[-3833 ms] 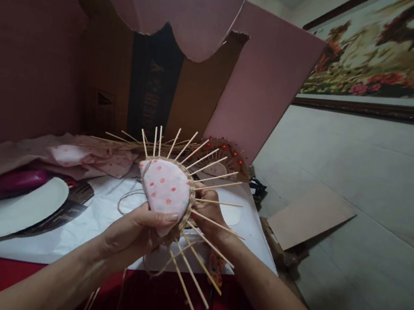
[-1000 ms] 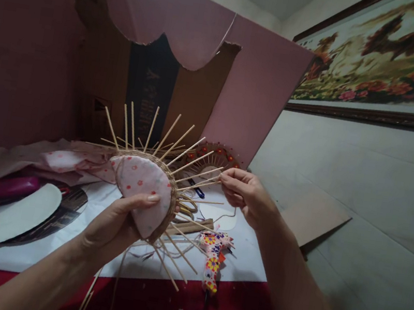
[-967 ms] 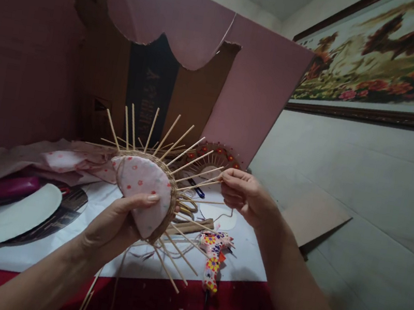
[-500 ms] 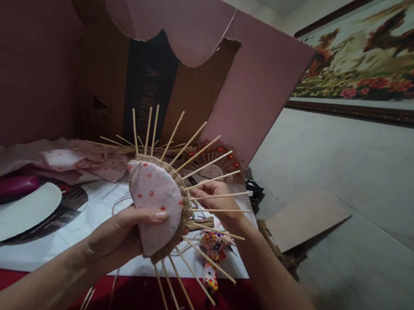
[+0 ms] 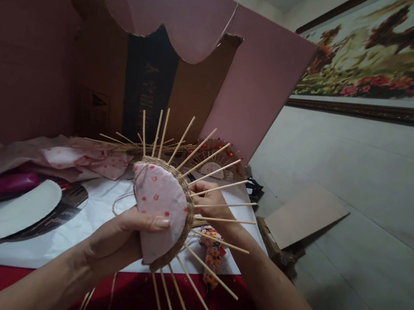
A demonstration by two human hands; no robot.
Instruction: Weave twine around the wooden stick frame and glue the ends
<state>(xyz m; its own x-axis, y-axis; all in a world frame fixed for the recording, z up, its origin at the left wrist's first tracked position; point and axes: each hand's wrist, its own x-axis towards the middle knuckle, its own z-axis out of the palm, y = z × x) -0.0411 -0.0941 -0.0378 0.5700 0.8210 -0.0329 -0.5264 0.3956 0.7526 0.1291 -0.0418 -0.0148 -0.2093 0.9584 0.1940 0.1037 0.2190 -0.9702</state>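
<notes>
My left hand (image 5: 119, 233) holds the pink dotted half-circle (image 5: 159, 197), thumb on its front, in the middle. My right hand (image 5: 210, 200) is behind its sticks (image 5: 195, 289) (I can't tell if it's gripping). Near right, a flowery tool (image 5: 213, 261) lies on the white sheet (image 5: 100, 206).

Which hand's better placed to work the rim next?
Likely the right hand: it sits, partly hidden, behind the sticks at the rim. The left hand is busy gripping the cloth pad.
</notes>
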